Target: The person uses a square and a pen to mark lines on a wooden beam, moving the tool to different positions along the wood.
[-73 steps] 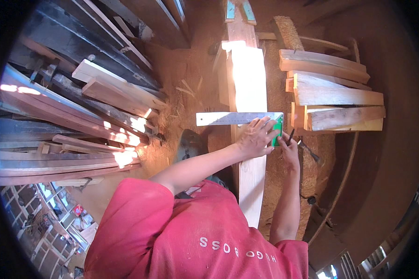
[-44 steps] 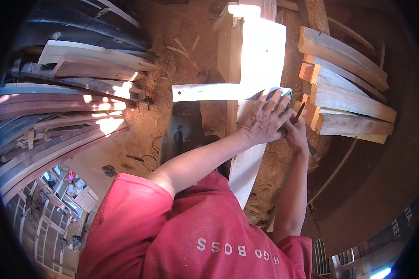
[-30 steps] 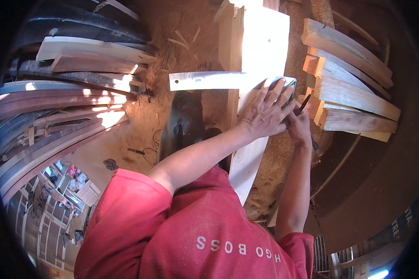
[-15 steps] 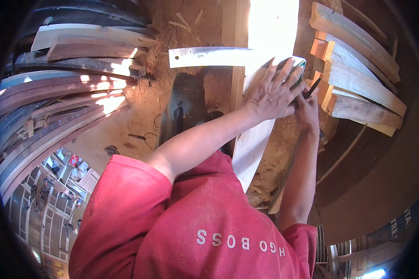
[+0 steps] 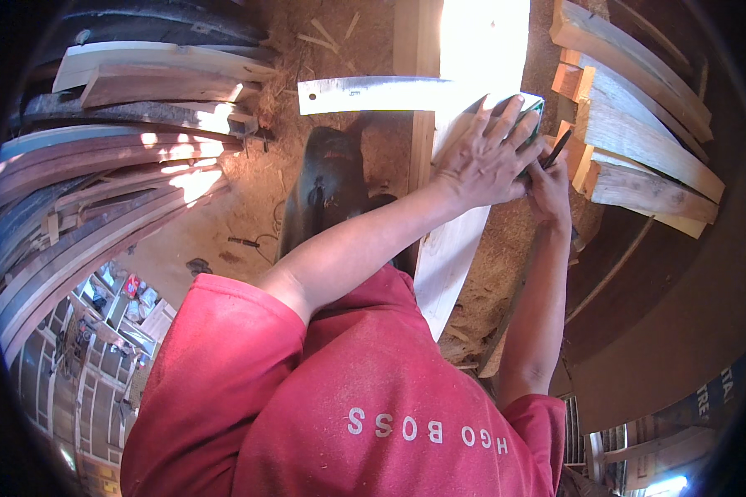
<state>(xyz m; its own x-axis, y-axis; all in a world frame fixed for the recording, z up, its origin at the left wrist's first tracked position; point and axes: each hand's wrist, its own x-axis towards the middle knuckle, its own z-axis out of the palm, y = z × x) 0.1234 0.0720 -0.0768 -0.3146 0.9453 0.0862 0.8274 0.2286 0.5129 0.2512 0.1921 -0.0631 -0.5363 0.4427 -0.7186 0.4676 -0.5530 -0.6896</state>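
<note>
My left hand (image 5: 493, 157) lies flat with its fingers spread, pressing near the right end of a flat metal blade (image 5: 369, 95) laid across a long pale board (image 5: 452, 265). The blade has a hole near its left end, which sticks out past the board's left side. A green edge (image 5: 537, 112) shows at its right end, beside my fingertips; whether this is a square or a saw I cannot tell. At the board's right side, my right hand (image 5: 547, 190) is closed round a dark pencil-like stick (image 5: 560, 145), its upper end pointing up and right. My left hand hides its lower end.
Stacked planks (image 5: 108, 157) fill the left side. Cut timber pieces (image 5: 638, 141) lie at the right, close to my right hand. Wood shavings (image 5: 331, 37) litter the brown ground, and a dark curved object (image 5: 327, 182) stands left of the board. Strong sunlight whitens the board's far end.
The dark stick in my right hand stands slightly more upright. The blade's left end has shifted slightly up in the picture. My left hand stays spread in about the same place.
</note>
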